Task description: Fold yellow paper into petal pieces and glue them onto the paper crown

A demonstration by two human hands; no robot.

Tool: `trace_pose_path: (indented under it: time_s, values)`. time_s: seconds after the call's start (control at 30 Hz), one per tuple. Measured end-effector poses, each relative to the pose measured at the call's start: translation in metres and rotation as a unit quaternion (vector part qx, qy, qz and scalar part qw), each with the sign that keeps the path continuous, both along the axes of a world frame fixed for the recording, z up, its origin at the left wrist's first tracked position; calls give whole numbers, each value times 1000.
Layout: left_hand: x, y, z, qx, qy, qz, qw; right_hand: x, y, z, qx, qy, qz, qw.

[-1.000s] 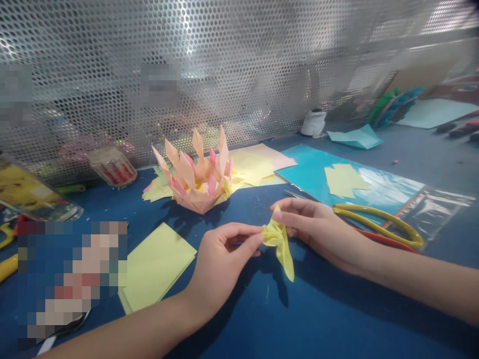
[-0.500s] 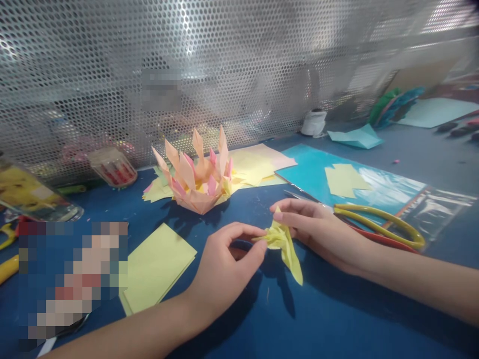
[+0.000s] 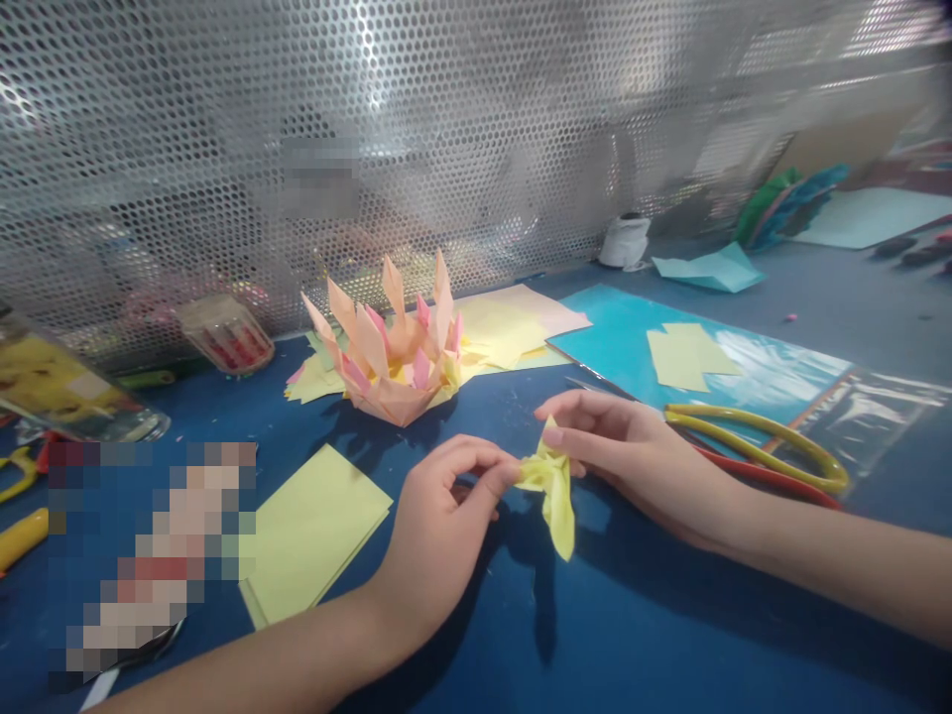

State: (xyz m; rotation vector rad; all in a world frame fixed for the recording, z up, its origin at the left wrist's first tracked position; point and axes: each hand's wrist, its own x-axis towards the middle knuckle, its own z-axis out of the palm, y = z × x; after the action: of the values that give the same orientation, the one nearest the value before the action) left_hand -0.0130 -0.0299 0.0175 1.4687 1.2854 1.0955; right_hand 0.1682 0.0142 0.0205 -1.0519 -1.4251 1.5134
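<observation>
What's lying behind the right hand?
Scissors: a yellow handle loop and part of a red one show, plus what looks like a blade tip past the fingers. The right hand, pinching folded yellow paper, hides their middle.

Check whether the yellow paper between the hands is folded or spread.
Folded: the yellow paper shows creases and narrow, pointed ends, pinched by the left hand and right hand.
</observation>
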Motion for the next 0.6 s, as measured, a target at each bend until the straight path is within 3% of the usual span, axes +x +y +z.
trace_pose_path:
  time_s: [0.17,0.3,0.43,0.6]
  values:
    - [-2,2,-5,-61,-153,-8,986,0,-3,1,117,-61,-75,988]
    - [-1,4,-4,-88,-162,-38,982,-2,-9,3,173,-85,-45,980]
    - [-2,5,-2,-60,-103,-30,992,-2,-12,4,134,-109,3,985]
    - [-3,6,-2,-55,-102,-26,993,0,-9,5,61,-86,6,994]
